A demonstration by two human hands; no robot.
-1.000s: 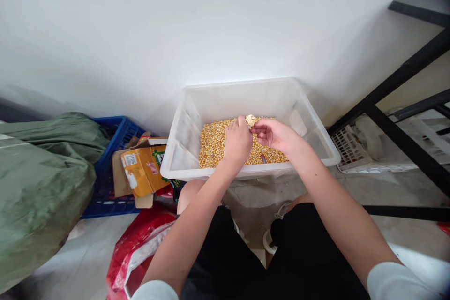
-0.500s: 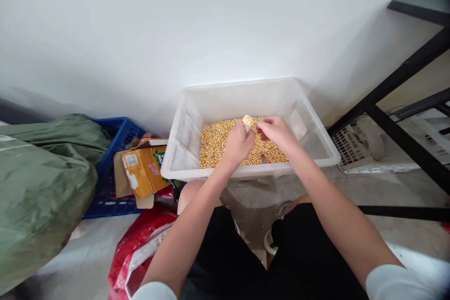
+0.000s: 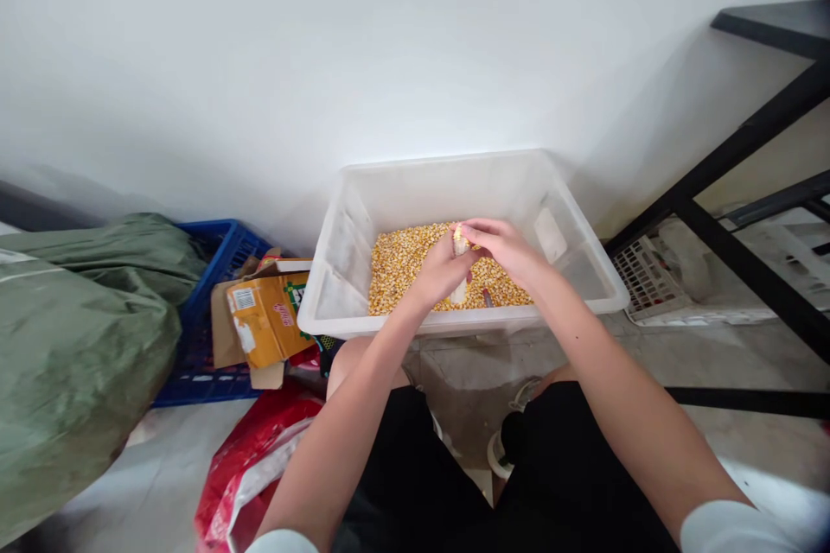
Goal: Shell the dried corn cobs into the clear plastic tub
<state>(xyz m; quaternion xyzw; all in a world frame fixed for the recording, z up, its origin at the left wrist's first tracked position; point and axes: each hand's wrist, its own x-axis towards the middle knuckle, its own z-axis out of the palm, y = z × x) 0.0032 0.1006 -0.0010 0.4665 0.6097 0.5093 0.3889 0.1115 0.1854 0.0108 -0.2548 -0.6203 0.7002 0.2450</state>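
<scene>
Hands (image 3: 444, 266) (image 3: 511, 252) hold a corncob (image 3: 460, 243), open room toward both bin ends (image 3: 335, 268).

Translucent tub (image 3: 441, 190) — loose yellow kernels (image 3: 402, 268) inside; grey floor (image 3: 169, 467) — blue crate (image 3: 185, 363) and red bag (image 3: 239, 432).

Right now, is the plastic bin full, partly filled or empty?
Partly filled: the bin holds loose corn kernels, lying well below the top.
</scene>
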